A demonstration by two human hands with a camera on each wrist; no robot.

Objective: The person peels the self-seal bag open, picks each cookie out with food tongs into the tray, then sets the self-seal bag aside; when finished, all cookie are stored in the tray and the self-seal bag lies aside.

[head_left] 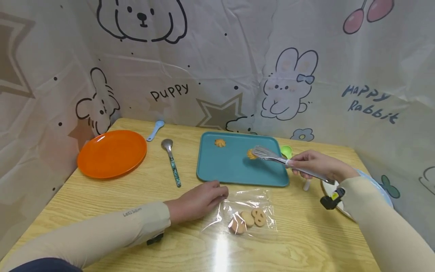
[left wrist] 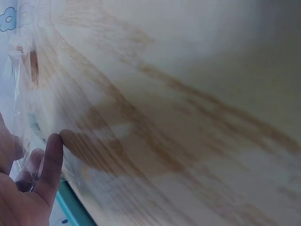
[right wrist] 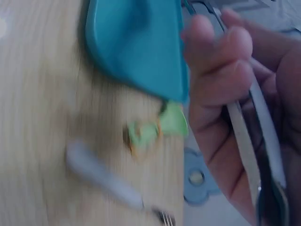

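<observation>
My right hand (head_left: 316,165) grips metal tongs (head_left: 272,155) over the teal tray (head_left: 234,170). At the tongs' tips is a ridged golden cookie (head_left: 250,154); whether it is lifted off the tray I cannot tell. A second ridged cookie (head_left: 220,142) lies on the tray's far left. My left hand (head_left: 200,200) pinches the upper left edge of a clear plastic bag (head_left: 242,198) between thumb and fingers (left wrist: 52,165). Inside the bag are a pretzel-shaped cookie (head_left: 259,217) and two round ones (head_left: 238,225), lying on the wooden table (head_left: 299,234).
An orange plate (head_left: 112,155) stands at the far left, near a small blue spoon (head_left: 155,131) and a metal spoon (head_left: 172,166) with a patterned handle. Right of the tray lie a green utensil (head_left: 286,151) and a white-handled fork (right wrist: 103,176). My right forearm partly covers a blue-rimmed plate (head_left: 378,187).
</observation>
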